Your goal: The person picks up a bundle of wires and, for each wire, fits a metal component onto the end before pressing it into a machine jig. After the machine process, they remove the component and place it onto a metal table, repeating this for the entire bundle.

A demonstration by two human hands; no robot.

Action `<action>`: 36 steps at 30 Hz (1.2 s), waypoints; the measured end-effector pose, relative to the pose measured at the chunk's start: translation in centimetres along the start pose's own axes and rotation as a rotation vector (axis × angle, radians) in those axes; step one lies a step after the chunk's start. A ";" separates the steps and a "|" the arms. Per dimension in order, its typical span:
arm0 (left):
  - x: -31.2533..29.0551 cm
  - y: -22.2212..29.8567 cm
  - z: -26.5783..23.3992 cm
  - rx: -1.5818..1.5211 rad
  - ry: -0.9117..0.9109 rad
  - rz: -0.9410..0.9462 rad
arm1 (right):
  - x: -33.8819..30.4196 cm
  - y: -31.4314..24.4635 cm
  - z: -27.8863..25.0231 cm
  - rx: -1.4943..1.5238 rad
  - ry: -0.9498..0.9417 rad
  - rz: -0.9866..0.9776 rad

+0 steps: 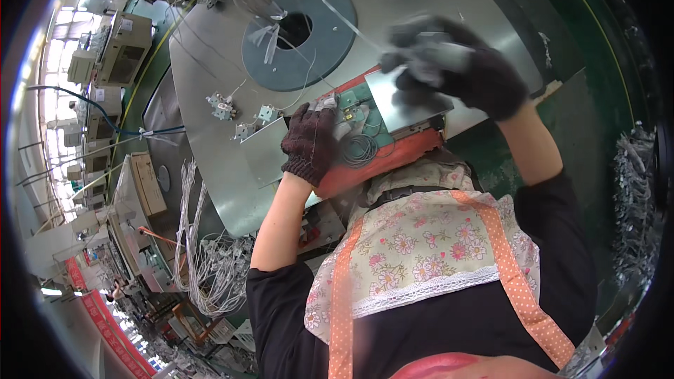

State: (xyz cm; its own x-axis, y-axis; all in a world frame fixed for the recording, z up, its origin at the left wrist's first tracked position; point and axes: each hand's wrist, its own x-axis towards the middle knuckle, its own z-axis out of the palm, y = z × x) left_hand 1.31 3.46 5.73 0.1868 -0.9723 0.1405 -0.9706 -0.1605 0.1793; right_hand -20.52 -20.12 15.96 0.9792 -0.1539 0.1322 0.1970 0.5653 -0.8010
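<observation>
Two dark-gloved hands busy over a red-edged green pad at the metal worktop (pixel 210 147).
From where I stand, the left hand (pixel 309 137) has its fingers bent at the pad's (pixel 382 138) left side, by small pale parts; I can't tell whether it grips any. The right hand (pixel 467 70) is a blur above a shiny plate (pixel 397 95), with something pale and grey among its fingers, its closure unreadable. Between them, a grey cable coil (pixel 359 151) lies on the pad, nearer the left hand.
</observation>
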 end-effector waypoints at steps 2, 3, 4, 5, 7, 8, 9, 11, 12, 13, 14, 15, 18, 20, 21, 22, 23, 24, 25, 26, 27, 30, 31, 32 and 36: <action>0.2 0.1 0.0 0.025 -0.025 -0.017 | 1.9 3.1 -1.6 0.132 -0.135 -0.067; 0.4 0.0 0.2 0.029 -0.020 -0.001 | 2.4 3.9 -1.7 0.154 -0.012 -0.003; 0.2 0.0 0.3 0.022 -0.026 -0.013 | 2.9 4.1 -1.6 0.180 0.096 0.067; 0.1 0.0 0.2 0.015 -0.032 -0.023 | 3.0 3.9 -1.4 0.176 0.088 0.059; 0.1 0.4 -0.2 0.016 -0.030 -0.028 | 2.5 3.7 -0.3 0.261 0.025 0.025; 0.0 0.6 -0.5 0.009 -0.035 -0.035 | 2.3 3.2 0.7 0.230 -0.014 0.001; -0.2 0.5 -0.4 0.015 -0.031 -0.033 | 2.1 3.3 1.2 0.227 -0.019 -0.005; -0.3 0.2 0.0 0.014 -0.011 -0.004 | 1.9 3.3 1.9 0.162 -0.098 -0.090; -0.2 0.2 0.0 0.019 -0.008 0.005 | 1.8 3.4 1.7 0.219 -0.124 -0.090; -0.2 0.3 0.0 0.016 0.001 0.021 | 1.8 3.4 1.7 0.217 -0.126 -0.098; 0.0 0.3 0.0 0.013 0.010 0.037 | 1.6 3.5 1.7 0.162 -0.083 -0.079; 0.2 0.4 0.0 0.015 0.012 0.043 | 1.4 3.4 1.7 0.108 -0.039 -0.060; 0.9 0.3 0.2 0.010 0.030 0.048 | 1.4 3.3 1.7 0.053 0.016 -0.060; 1.1 0.0 0.2 0.002 0.003 0.011 | 1.5 3.3 1.5 0.010 0.026 -0.060; 1.3 -0.1 0.2 0.003 0.009 0.010 | 1.5 3.2 1.3 0.054 -0.017 -0.090; 1.0 -0.2 -0.2 0.007 -0.007 0.021 | 1.8 3.1 1.5 0.100 -0.078 -0.111; 0.6 -0.6 -0.7 0.024 -0.016 0.011 | 2.1 3.2 1.6 0.099 -0.123 -0.098; 0.8 -0.1 -0.9 -0.024 -0.045 0.002 | 1.5 3.3 1.9 0.046 -0.030 -0.102; 0.7 0.4 -1.2 -0.050 -0.054 -0.046 | 1.6 3.4 2.1 -0.003 0.015 -0.099; -0.8 -0.9 0.6 0.063 0.101 0.075 | 1.2 3.7 2.3 0.037 0.154 -0.057; -1.9 -1.9 3.1 0.191 0.236 0.196 | 0.3 3.3 2.7 -0.341 0.359 0.033; -0.2 0.6 1.0 -0.043 0.229 -0.032 | -3.1 6.7 -4.0 0.003 0.379 -0.127; -0.1 1.1 0.2 0.070 -0.017 -0.116 | -4.2 7.7 -6.3 0.090 0.471 -0.260; -0.1 0.6 1.0 0.001 0.021 -0.102 | -4.1 7.2 -5.7 0.638 0.261 -0.310; -0.5 1.8 0.3 0.053 -0.078 -0.164 | -3.3 5.7 -8.1 0.638 -0.043 -0.310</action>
State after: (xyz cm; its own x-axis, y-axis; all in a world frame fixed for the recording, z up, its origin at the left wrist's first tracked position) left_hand -0.60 3.58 5.70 0.3324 -0.9424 0.0370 -0.9353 -0.3243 0.1414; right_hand -23.02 -22.98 6.22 0.8720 -0.3600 0.3317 0.4440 0.8671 -0.2260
